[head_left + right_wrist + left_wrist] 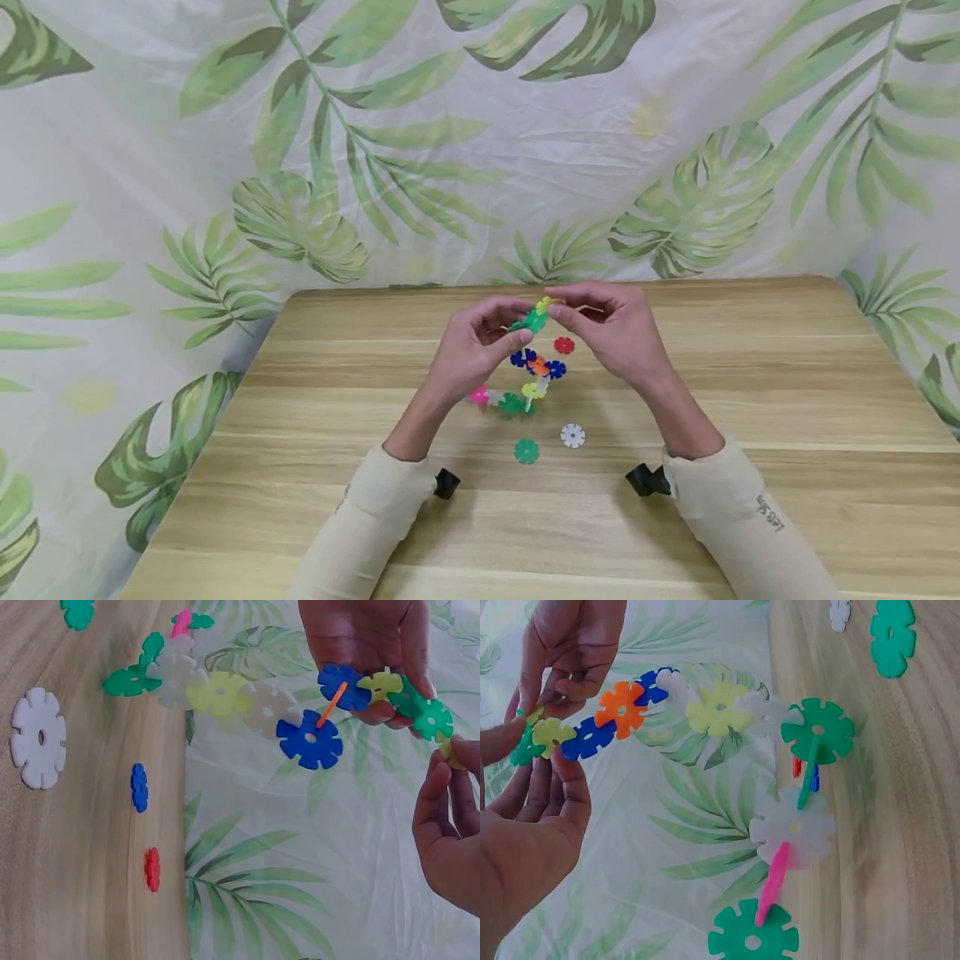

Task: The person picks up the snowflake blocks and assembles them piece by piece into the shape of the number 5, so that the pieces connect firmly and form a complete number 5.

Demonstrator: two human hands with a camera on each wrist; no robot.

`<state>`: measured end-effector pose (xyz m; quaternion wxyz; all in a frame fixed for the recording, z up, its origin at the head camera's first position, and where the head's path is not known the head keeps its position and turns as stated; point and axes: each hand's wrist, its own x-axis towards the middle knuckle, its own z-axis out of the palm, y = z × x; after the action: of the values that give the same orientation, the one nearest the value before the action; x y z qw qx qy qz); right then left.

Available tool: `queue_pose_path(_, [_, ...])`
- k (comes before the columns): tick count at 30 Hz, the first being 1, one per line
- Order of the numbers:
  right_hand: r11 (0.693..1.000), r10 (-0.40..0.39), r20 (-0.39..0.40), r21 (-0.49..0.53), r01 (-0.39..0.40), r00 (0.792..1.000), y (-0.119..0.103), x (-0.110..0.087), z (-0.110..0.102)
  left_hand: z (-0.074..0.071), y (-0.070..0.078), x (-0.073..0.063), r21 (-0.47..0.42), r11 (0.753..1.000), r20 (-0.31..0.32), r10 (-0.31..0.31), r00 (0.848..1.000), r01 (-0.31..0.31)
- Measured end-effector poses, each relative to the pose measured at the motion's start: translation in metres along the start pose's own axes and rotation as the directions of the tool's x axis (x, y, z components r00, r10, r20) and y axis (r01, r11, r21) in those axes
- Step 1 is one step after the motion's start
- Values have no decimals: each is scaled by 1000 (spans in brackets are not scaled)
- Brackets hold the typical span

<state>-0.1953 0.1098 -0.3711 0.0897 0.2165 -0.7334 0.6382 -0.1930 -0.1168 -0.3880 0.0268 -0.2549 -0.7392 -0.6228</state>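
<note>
Interlocking flower-shaped plastic discs are joined edge to edge in a long chain, with an orange disc and pale yellow discs among blue, white, green and pink ones. The chain's upper end is pinched by my left hand at the green discs. At the very tip, a small yellow disc sits between the thumb and fingers of my right hand, right against the green one. From my hands the chain curves down and toward me, reaching a green disc beyond the pink one.
On the wooden table lie a loose red disc, a white disc, a green disc and a blue disc. A leaf-patterned cloth hangs behind the table's far edge.
</note>
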Motion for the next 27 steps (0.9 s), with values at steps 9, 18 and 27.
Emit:
queue_pose_path(9, [999, -8, 6, 37, 8, 1000, -2, 0, -1, -5, 1, 0, -12, 1000, -2, -14, 1000, 14])
queue_pose_path(18, [998, -29, 8, 53, 29, 1000, -2, -1, 5, -5, 1, -2, 21, 999, -53, 33, 998, -32])
queue_pose_path(27, [997, -44, 15, 59, 43, 999, -5, -2, 11, 0, 0, -1, -19, 996, -114, 87, 990, -90])
